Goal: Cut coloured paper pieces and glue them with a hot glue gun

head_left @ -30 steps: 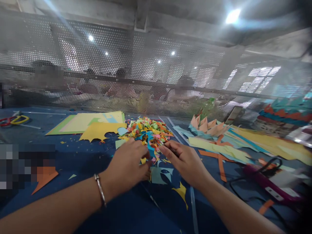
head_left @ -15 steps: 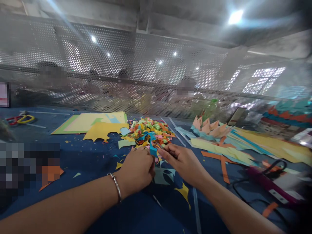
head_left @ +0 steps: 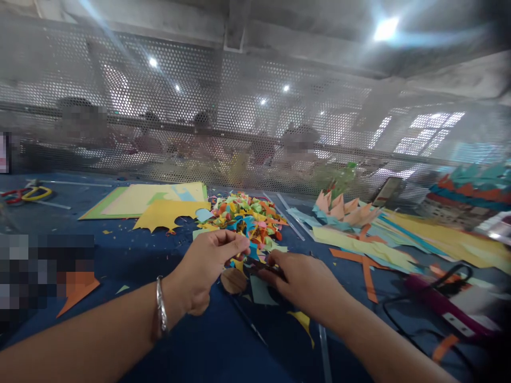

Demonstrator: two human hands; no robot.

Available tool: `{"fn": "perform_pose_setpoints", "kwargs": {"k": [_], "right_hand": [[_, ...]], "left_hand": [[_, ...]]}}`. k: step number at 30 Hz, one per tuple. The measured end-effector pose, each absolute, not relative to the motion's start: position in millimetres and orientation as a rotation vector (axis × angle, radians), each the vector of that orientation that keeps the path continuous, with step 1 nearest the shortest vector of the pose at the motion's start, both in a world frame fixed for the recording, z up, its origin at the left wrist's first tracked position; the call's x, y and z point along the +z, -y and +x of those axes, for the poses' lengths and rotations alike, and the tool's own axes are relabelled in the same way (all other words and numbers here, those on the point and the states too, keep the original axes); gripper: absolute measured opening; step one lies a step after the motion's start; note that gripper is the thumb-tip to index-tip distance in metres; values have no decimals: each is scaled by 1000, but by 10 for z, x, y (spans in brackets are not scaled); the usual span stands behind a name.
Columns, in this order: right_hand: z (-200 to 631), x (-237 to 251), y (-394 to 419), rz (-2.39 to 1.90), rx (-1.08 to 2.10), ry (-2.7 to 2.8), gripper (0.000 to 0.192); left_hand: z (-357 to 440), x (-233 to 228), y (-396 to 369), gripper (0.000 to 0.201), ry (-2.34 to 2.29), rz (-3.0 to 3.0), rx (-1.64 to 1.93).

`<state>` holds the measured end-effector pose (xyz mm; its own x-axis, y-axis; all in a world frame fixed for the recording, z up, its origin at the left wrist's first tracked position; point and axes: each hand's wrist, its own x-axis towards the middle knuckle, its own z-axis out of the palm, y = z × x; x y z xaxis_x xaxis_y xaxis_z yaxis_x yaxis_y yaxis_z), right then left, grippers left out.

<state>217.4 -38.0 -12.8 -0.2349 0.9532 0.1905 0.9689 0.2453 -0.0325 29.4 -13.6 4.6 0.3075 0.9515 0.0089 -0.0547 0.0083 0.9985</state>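
Observation:
My left hand (head_left: 209, 266), with a metal bangle on the wrist, is raised a little above the blue table (head_left: 167, 255). Its thumb and forefinger pinch a small paper scrap (head_left: 244, 250) at the near edge of the pile of colourful paper scraps (head_left: 247, 214). My right hand (head_left: 303, 279) lies lower, fingers closed over a thin dark tool (head_left: 268, 269) pointing left. Between the hands a brown rounded paper piece (head_left: 233, 280) and a pale blue paper piece (head_left: 260, 291) rest on the table.
Yellow cut paper (head_left: 167, 213) and stacked sheets (head_left: 143, 199) lie at the back left, scissors (head_left: 24, 194) far left. Folded peach paper points (head_left: 343, 207), long yellow and orange strips (head_left: 359, 255) and a magenta glue gun (head_left: 443, 306) with cable sit right. A perforated screen (head_left: 255, 122) stands behind, with people beyond.
My left hand has lifted and turned, pinching at the pile's edge. My right hand has dropped toward the table. The brown piece now shows between them.

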Motion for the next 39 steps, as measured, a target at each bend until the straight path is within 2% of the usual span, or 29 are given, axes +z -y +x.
{"fn": "perform_pose_setpoints", "kwargs": {"k": [4, 11, 19, 31, 39], "right_hand": [[2126, -35, 475, -1623, -435, 2247, 18], [2025, -22, 574, -968, -683, 2234, 18], [1992, -15, 568, -807, -783, 2279, 14], [1994, -56, 537, -742, -541, 2234, 10], [2006, -15, 553, -948, 50, 1982, 6]], "left_hand": [[331, 18, 187, 19, -865, 1118, 1029], [412, 12, 295, 19, -786, 993, 1039], [453, 41, 355, 15, -721, 894, 1002], [440, 31, 344, 15, -697, 854, 1010], [430, 11, 267, 16, -848, 1076, 1037]]}}
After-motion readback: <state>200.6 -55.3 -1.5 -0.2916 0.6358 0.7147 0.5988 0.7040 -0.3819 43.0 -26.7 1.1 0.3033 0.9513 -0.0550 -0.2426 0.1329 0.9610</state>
